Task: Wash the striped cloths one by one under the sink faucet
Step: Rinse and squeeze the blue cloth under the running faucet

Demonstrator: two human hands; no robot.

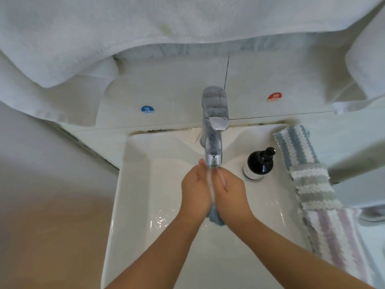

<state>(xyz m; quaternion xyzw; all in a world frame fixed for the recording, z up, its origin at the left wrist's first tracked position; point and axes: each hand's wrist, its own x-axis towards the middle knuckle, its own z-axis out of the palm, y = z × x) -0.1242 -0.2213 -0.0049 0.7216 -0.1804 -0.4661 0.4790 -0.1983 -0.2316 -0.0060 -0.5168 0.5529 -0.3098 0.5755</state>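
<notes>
1. While water runs from the faucet at frame center, the left hand and right hand squeeze a blue cloth between them, each grip curled around it, over the sink.
2. Three more striped cloths lie along the sink's right rim, beside a dark soap bottle.

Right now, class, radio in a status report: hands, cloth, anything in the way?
Left hand and right hand grip blue cloth under running faucet. Soap bottle beside the stream, clear. Three striped cloths wait on rim.
</notes>
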